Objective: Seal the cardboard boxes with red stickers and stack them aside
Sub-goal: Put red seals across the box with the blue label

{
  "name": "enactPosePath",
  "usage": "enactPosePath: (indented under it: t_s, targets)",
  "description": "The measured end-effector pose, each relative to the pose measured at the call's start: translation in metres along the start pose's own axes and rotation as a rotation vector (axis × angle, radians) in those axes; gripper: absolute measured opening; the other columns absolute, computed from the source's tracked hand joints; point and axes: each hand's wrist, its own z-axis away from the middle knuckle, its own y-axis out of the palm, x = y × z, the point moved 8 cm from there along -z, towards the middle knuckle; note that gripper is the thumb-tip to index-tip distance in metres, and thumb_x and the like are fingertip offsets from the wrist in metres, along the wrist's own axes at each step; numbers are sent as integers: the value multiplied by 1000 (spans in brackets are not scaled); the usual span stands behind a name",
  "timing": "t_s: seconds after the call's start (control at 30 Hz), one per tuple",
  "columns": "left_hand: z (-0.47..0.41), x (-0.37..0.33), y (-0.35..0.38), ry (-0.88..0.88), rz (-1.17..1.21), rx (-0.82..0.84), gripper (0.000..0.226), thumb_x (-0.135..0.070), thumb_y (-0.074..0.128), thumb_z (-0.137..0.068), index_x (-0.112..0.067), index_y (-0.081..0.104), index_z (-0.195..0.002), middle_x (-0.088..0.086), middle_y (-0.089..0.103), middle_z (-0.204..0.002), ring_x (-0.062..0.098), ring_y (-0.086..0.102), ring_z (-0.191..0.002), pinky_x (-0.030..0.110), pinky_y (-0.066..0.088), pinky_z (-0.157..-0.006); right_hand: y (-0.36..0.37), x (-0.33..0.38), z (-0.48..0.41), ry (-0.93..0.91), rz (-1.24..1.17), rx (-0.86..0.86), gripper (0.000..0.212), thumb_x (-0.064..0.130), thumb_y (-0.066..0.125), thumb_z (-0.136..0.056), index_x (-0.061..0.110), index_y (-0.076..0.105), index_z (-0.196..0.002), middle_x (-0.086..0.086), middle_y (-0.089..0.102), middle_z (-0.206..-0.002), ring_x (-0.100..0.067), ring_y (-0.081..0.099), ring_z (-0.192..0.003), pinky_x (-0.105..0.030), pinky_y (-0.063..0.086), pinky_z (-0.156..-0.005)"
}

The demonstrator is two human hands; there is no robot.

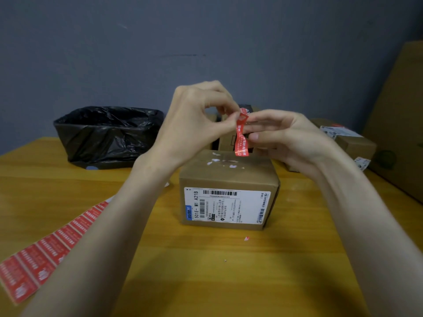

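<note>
Red sticker (241, 136), narrow, white print, hangs curled just above brown cardboard box (229, 177) mid-table, white shipping label on the box front. Left hand (194, 124) pinches sticker top, thumb to forefinger; right hand (286, 138) pinches it lower, other fingers nearly straight

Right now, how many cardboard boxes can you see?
4: the centre box; the rear box behind it, between the left hand and right hand pinching the red sticker; the right box; the large box at far right. Others may be hidden.
</note>
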Motion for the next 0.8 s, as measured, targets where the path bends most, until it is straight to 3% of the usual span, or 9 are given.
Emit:
enactPosePath:
  t_s: [0.1, 0.23, 0.37, 0.5, 0.67, 0.8]
  targets:
    - [1, 3, 1, -33, 32, -7, 7, -9, 68, -77, -7, 72, -73, -2, 64, -74, 10, 59, -71, 14, 44, -68, -2, -5, 0, 43, -53, -9, 32, -8, 59, -78, 20, 72, -87, 1, 74, -81, -12, 68, -70, -32, 51, -80]
    - [1, 9, -1, -100, 78, -30, 7, -11, 67, -77, -10, 72, -72, -3, 66, -73, 8, 58, -71, 17, 42, -68, -10, -14, -2, 113, -187, -67, 32, -4, 60, -80, 16, 68, -104, 3, 72, -75, -8, 64, -57, -27, 50, -69]
    - [2, 23, 1, -258, 168, -14, 6, -13, 67, -76, -12, 73, -73, 1, 69, -73, 13, 63, -70, 27, 50, -68, -10, -15, -2, 121, -235, -61, 35, 10, 68, -67, 9, 67, -102, -2, 70, -81, -12, 67, -67, -21, 54, -61]
    - [9, 37, 6, -424, 248, -30, 4, -14, 76, -74, -11, 74, -74, 1, 72, -71, 18, 68, -73, 37, 55, -73, -5, -10, -3, 82, -48, -71, 17, 2, 72, -62, 4, 69, -78, -4, 71, -76, -15, 68, -74, -22, 57, -70]
    - [10, 37, 9, -479, 338, -24, 8, -11, 78, -73, -5, 73, -76, 6, 72, -72, 17, 70, -70, 38, 57, -77, -11, -7, -4, 58, 198, -159, 10, 10, 78, -66, 19, 74, -64, -4, 73, -84, -24, 65, -98, -45, 49, -94]
    - [11, 40, 9, -508, 355, -42, 8, -7, 78, -73, -4, 72, -77, 10, 71, -71, 18, 70, -65, 35, 57, -75, -8, -7, -4, 48, 91, -133, 19, -3, 70, -73, 16, 67, -68, -5, 69, -75, -18, 66, -73, -29, 56, -71]
